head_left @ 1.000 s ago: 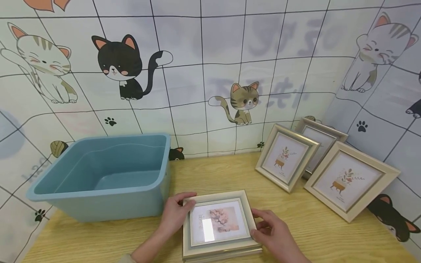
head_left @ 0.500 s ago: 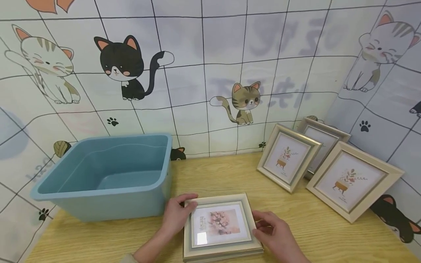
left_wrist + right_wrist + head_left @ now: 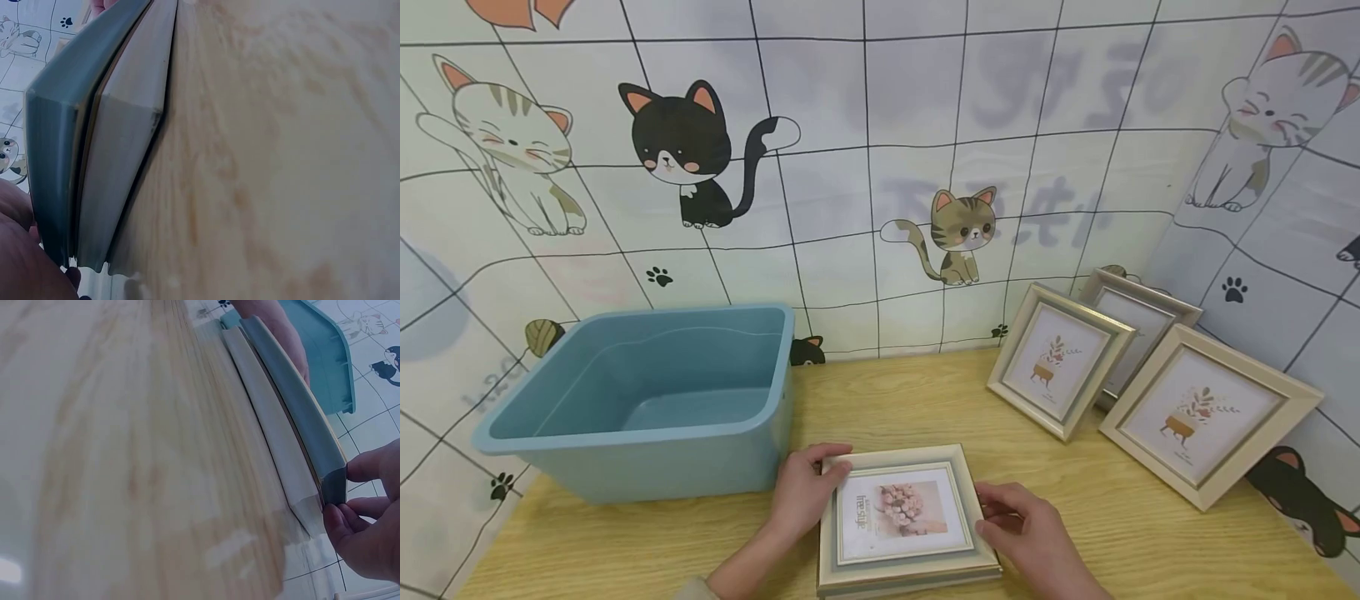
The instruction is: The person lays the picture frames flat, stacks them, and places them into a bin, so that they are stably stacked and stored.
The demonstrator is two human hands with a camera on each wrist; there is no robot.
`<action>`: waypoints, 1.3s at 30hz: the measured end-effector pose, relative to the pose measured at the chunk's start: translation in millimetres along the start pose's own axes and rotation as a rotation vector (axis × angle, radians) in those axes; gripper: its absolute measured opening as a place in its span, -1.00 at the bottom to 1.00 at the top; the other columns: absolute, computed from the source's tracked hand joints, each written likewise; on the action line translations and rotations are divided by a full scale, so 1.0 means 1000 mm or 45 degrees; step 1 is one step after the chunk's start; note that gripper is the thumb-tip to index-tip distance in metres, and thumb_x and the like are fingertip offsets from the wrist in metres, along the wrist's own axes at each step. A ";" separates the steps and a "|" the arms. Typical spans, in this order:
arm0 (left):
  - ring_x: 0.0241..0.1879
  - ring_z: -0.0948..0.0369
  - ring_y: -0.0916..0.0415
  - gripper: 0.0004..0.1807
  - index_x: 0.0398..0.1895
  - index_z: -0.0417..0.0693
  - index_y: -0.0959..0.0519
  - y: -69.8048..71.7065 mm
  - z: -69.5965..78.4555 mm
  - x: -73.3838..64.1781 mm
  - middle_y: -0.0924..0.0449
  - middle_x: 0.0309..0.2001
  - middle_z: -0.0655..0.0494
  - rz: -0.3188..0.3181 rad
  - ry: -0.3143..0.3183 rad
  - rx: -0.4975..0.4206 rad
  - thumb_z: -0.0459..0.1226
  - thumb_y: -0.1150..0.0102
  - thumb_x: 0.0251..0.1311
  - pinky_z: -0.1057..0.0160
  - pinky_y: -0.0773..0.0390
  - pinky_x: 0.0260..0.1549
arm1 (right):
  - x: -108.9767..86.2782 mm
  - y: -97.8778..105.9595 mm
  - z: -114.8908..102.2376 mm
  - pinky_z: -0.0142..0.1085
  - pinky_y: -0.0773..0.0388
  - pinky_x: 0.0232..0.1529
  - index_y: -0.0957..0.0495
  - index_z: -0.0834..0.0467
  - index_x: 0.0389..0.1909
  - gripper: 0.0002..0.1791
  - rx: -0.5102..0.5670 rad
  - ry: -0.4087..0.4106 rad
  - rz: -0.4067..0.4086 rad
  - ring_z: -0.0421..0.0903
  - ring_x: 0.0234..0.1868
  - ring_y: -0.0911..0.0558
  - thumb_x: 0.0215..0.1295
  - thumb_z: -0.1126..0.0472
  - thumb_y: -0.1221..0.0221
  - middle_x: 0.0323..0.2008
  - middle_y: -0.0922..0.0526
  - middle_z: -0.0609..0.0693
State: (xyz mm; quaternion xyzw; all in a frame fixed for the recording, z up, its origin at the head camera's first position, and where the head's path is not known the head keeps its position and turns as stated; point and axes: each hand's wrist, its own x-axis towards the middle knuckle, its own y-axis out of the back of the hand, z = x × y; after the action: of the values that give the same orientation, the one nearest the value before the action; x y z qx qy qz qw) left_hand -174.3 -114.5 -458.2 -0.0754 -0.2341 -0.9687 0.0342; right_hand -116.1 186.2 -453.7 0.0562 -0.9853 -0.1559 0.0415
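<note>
A cream picture frame (image 3: 897, 523) with a pink flower print lies face up on top of a second, pale frame (image 3: 269, 419) at the front of the table. My left hand (image 3: 802, 492) grips the top frame at its far left corner, thumb on the face and fingers along the edge. On the opposite side, my right hand (image 3: 1026, 533) pinches the top frame's right edge. The right wrist view shows thumb and fingers (image 3: 340, 528) closed around its blue-grey side (image 3: 300, 400). The left wrist view shows both frames' edges, one over the other, with only part of the left hand (image 3: 25, 262).
A blue plastic tub (image 3: 647, 462) stands at the left of the wooden table (image 3: 880, 400). At the right, several picture frames stand propped up, among them a gold-edged one (image 3: 1060, 360) and a wide cream one (image 3: 1212, 417). A cat-print wall covering (image 3: 827, 208) rises behind.
The top frame has lowered and levelled over the one beneath, and the bright reflection on its glass has gone. Both hands keep their hold. The head view has shifted slightly.
</note>
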 end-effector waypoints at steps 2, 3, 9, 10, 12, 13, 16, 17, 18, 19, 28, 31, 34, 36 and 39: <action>0.16 -0.05 -0.57 -0.79 -0.09 -0.12 -0.79 0.000 0.000 0.000 -0.75 -0.01 0.02 0.004 -0.020 0.006 -0.38 -0.37 0.22 -0.10 -0.52 0.13 | 0.000 0.000 0.000 -0.37 -0.63 -0.08 -0.55 0.54 0.13 -0.55 -0.008 -0.001 0.004 -0.24 -0.14 -0.60 0.21 0.50 -0.34 -0.08 -0.65 0.14; 0.17 -0.06 -0.57 -0.80 -0.09 -0.11 -0.79 0.000 0.000 0.000 -0.75 -0.01 0.02 0.003 -0.023 0.005 -0.38 -0.37 0.22 -0.12 -0.50 0.15 | 0.001 0.000 0.000 -0.37 -0.63 -0.08 -0.55 0.54 0.13 -0.55 -0.010 0.001 0.006 -0.24 -0.14 -0.60 0.21 0.50 -0.34 -0.08 -0.66 0.14; 0.22 -0.08 -0.52 -0.80 -0.07 -0.11 -0.78 0.000 -0.002 -0.001 -0.73 0.02 0.02 -0.043 0.006 -0.042 -0.39 -0.35 0.25 -0.15 -0.45 0.20 | 0.004 0.006 -0.002 -0.38 -0.64 -0.11 -0.58 0.49 0.08 -0.59 -0.061 0.096 0.027 -0.25 -0.16 -0.62 0.20 0.52 -0.35 -0.13 -0.68 0.12; 0.22 -0.08 -0.52 -0.80 -0.07 -0.12 -0.78 0.001 -0.003 -0.001 -0.73 0.03 0.01 -0.051 0.006 -0.051 -0.39 -0.35 0.26 -0.14 -0.45 0.19 | 0.007 0.009 -0.005 -0.38 -0.64 -0.12 -0.60 0.47 0.06 -0.60 -0.071 0.124 0.041 -0.25 -0.17 -0.62 0.19 0.52 -0.36 -0.13 -0.68 0.12; 0.22 -0.08 -0.52 -0.80 -0.06 -0.12 -0.78 0.001 -0.004 -0.001 -0.73 0.03 0.00 -0.065 0.005 -0.066 -0.38 -0.35 0.26 -0.12 -0.47 0.17 | 0.013 0.019 -0.013 -0.38 -0.65 -0.15 -0.64 0.41 0.03 -0.62 -0.115 0.217 0.076 -0.24 -0.20 -0.63 0.16 0.54 -0.37 -0.15 -0.69 0.10; 0.22 -0.08 -0.51 -0.80 -0.06 -0.12 -0.78 0.001 -0.005 -0.001 -0.72 0.04 -0.01 -0.072 0.008 -0.075 -0.38 -0.35 0.26 -0.11 -0.47 0.16 | 0.016 0.025 -0.019 -0.39 -0.65 -0.15 -0.64 0.38 0.03 -0.62 -0.134 0.263 0.090 -0.24 -0.20 -0.63 0.16 0.54 -0.37 -0.15 -0.69 0.10; 0.21 -0.08 -0.51 -0.80 -0.05 -0.14 -0.77 0.002 -0.005 -0.001 -0.72 0.04 -0.02 -0.083 -0.002 -0.091 -0.38 -0.35 0.27 -0.09 -0.47 0.15 | 0.027 0.044 -0.039 -0.40 -0.65 -0.18 -0.68 0.30 0.00 -0.63 -0.220 0.426 0.135 -0.25 -0.21 -0.64 0.15 0.55 -0.37 -0.16 -0.69 0.02; 0.20 -0.07 -0.52 -0.80 -0.05 -0.14 -0.77 0.002 -0.005 -0.001 -0.72 0.04 -0.01 -0.084 -0.001 -0.090 -0.39 -0.35 0.27 -0.06 -0.48 0.14 | 0.030 0.051 -0.045 -0.42 -0.65 -0.19 -0.69 0.27 -0.01 -0.63 -0.259 0.487 0.155 -0.26 -0.21 -0.64 0.15 0.55 -0.38 -0.17 -0.69 -0.03; 0.16 -0.05 -0.53 -0.79 -0.05 -0.15 -0.77 0.003 -0.005 -0.001 -0.72 0.04 -0.02 -0.087 0.003 -0.093 -0.39 -0.35 0.27 -0.02 -0.50 0.10 | 0.033 0.058 -0.052 -0.43 -0.64 -0.20 -0.69 0.27 -0.02 -0.63 -0.283 0.538 0.175 -0.27 -0.22 -0.64 0.14 0.56 -0.38 -0.18 -0.69 -0.08; 0.11 -0.02 -0.55 -0.79 -0.05 -0.15 -0.77 0.003 -0.005 -0.001 -0.72 0.04 -0.02 -0.087 0.006 -0.090 -0.39 -0.35 0.27 0.04 -0.51 0.06 | 0.036 0.064 -0.058 -0.46 -0.63 -0.20 -0.69 0.25 -0.02 -0.62 -0.312 0.593 0.198 -0.29 -0.22 -0.64 0.13 0.57 -0.38 -0.18 -0.69 -0.12; 0.09 0.04 -0.53 -0.79 -0.04 -0.11 -0.77 0.002 -0.005 0.002 -0.70 0.08 -0.01 -0.107 0.025 -0.096 -0.36 -0.35 0.29 0.12 -0.51 -0.03 | 0.076 0.131 -0.083 -0.61 -0.52 -0.15 -0.67 0.29 0.03 -0.51 -0.616 0.933 0.359 -0.45 -0.20 -0.61 0.04 0.65 -0.38 -0.09 -0.66 -0.27; 0.09 0.03 -0.53 -0.79 -0.04 -0.11 -0.76 0.002 -0.005 0.004 -0.70 0.08 -0.02 -0.108 0.023 -0.101 -0.37 -0.34 0.29 0.13 -0.52 -0.05 | 0.091 0.151 -0.086 -0.65 -0.46 -0.13 -0.65 0.27 0.10 -0.56 -0.644 0.836 0.402 -0.49 -0.16 -0.58 0.18 0.55 -0.36 -0.08 -0.63 -0.37; 0.02 0.07 -0.53 -0.79 -0.03 -0.12 -0.76 0.002 -0.006 0.004 -0.70 0.08 -0.02 -0.109 0.020 -0.105 -0.37 -0.34 0.30 0.19 -0.50 -0.11 | 0.107 0.168 -0.087 -0.67 -0.43 -0.11 -0.64 0.27 0.13 -0.61 -0.638 0.761 0.423 -0.51 -0.10 -0.56 0.28 0.46 -0.34 -0.06 -0.63 -0.38; 0.00 0.09 -0.53 -0.79 -0.04 -0.13 -0.76 0.002 -0.006 0.004 -0.70 0.07 -0.02 -0.108 0.013 -0.106 -0.38 -0.34 0.29 0.23 -0.50 -0.14 | 0.117 0.178 -0.085 -0.69 -0.42 -0.14 -0.63 0.27 0.15 -0.63 -0.630 0.702 0.428 -0.56 -0.07 -0.53 0.33 0.39 -0.33 -0.06 -0.62 -0.41; -0.05 0.09 -0.52 -0.79 -0.04 -0.15 -0.76 0.002 -0.006 0.004 -0.71 0.06 -0.02 -0.107 0.007 -0.111 -0.39 -0.34 0.28 0.23 -0.49 -0.16 | 0.128 0.193 -0.081 -0.70 -0.41 -0.19 -0.61 0.26 0.19 -0.63 -0.648 0.573 0.426 -0.66 -0.06 -0.46 0.42 0.25 -0.30 -0.04 -0.63 -0.37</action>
State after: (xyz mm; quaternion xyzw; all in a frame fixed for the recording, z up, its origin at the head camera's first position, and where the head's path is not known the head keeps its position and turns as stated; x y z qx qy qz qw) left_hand -179.2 -118.7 -462.0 -0.0645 -0.1947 -0.9787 -0.0093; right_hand -253.5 328.6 -308.5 -0.0848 -0.8768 -0.3705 0.2944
